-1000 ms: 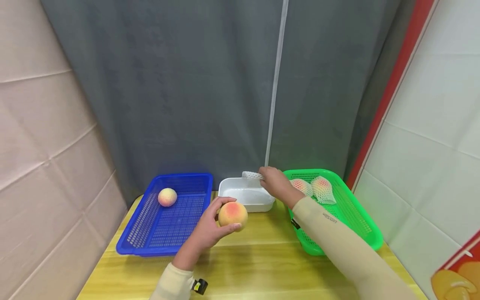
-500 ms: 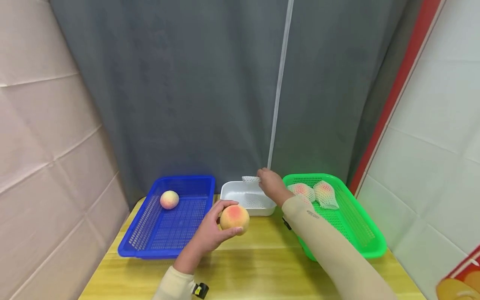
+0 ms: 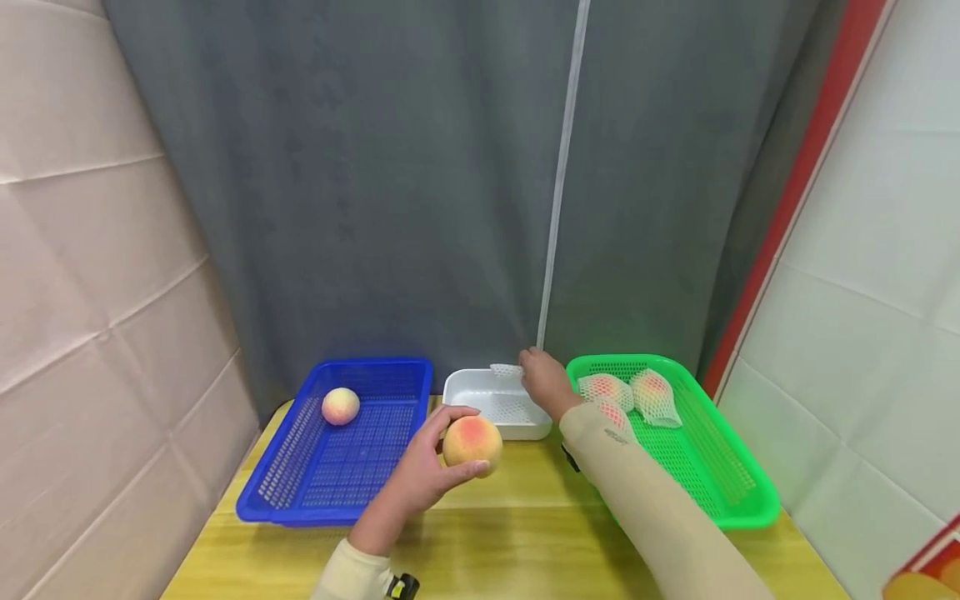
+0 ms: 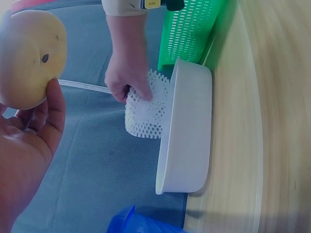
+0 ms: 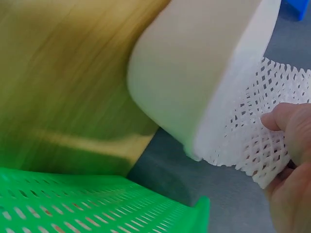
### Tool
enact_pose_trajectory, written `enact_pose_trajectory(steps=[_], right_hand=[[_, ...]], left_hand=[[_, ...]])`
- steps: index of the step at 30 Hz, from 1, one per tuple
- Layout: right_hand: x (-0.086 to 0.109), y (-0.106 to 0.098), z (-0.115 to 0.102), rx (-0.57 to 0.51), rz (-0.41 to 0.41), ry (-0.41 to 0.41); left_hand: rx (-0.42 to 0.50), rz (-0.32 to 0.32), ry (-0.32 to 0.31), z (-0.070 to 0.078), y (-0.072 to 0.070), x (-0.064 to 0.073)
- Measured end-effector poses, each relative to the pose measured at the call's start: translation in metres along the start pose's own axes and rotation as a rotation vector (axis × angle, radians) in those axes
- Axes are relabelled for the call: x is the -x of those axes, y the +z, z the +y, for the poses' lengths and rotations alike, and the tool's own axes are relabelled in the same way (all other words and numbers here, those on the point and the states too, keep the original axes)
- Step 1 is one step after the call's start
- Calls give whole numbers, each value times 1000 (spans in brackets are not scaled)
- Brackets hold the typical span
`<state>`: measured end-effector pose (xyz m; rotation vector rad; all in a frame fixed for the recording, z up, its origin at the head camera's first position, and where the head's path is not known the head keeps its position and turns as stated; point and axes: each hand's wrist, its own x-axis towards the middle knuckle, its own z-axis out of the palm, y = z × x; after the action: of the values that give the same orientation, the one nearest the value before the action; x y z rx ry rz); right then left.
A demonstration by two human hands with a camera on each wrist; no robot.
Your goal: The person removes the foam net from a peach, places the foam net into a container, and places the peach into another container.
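Observation:
My left hand holds a yellow peach with a red blush, thumb below and fingers behind it, above the table in front of the white tray. The left wrist view shows the same peach from its other side, with a small dark spot. My right hand pinches a white foam fruit net between thumb and fingers. That net hangs at the opening of the white plastic tray, its lower part reaching inside the rim. White netting also lies on the tray's bottom.
A blue basket at the left holds one pale pink peach. The green basket at the right contains several netted peaches, partly behind my right sleeve. A grey curtain hangs behind the wooden table.
The head view has tilted up slightly, so everything sits lower in it. My right forearm has shifted left, uncovering more of the netted peaches. Both hands keep their holds.

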<state>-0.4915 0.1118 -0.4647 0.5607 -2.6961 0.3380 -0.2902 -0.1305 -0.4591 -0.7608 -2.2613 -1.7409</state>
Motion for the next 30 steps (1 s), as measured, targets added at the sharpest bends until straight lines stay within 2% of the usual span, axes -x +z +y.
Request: enact_pose_trajectory(steps=[5,11,15,19,24,28,30], right_hand=[[3,15,5,19,7,-16],[2,27,6,26,71,-31],[1,32,6,51,82,-34],[4,38,8,-2,21,-35],[6,39,11,-140,-116,-63],[7,37,12,-212,-167,-117],[8,37,11,-239,-190,-110]], left_hand=[[-6,0,-13,0,1,1],[-23,9,-13,-1,1,2],[-22,9,-5,0,1,1],[-20,8,1,-1,1,1],[-19,2,13,-4,0,1],[-22,9,15,-4,-2,1],[-21,14,14,-4,-3,1]])
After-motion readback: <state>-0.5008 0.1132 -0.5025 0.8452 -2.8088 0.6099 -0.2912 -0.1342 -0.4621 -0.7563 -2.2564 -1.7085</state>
